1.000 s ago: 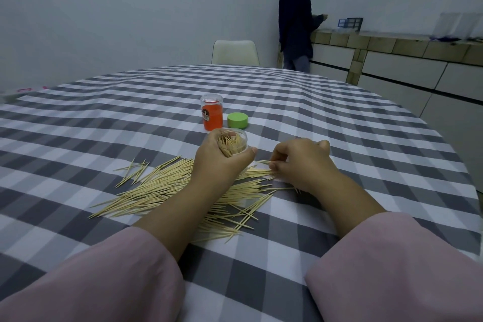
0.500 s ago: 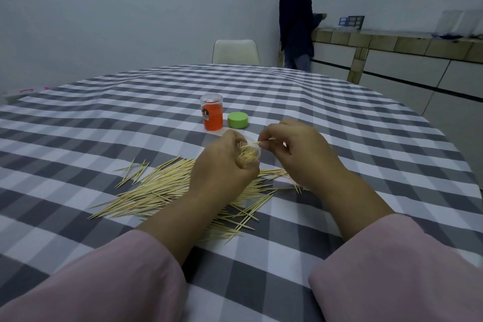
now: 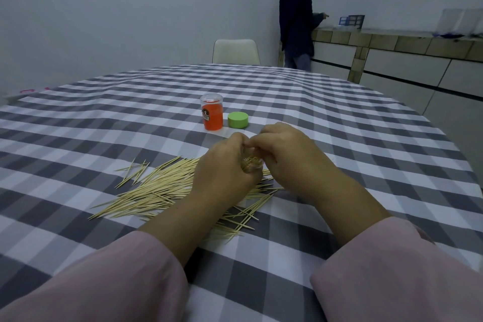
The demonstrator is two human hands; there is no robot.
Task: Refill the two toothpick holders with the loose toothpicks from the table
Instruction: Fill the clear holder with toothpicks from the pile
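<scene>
My left hand grips a small clear toothpick holder partly filled with toothpicks, tilted toward me above the table. Beside it, my right hand has its fingers curled at the holder's mouth; whether it still pinches toothpicks is hidden. A heap of loose toothpicks lies on the checked tablecloth under and left of my hands. Farther back stands an orange toothpick holder with a clear lid, and a green cap lies beside it.
A white chair stands at the table's far side. A person in dark clothes stands at a counter along the right wall. The round table's edge curves away at the right.
My right hand lifted from the heap with a few toothpicks and moved up to the holder's mouth. My left hand tilted the holder toward it.
</scene>
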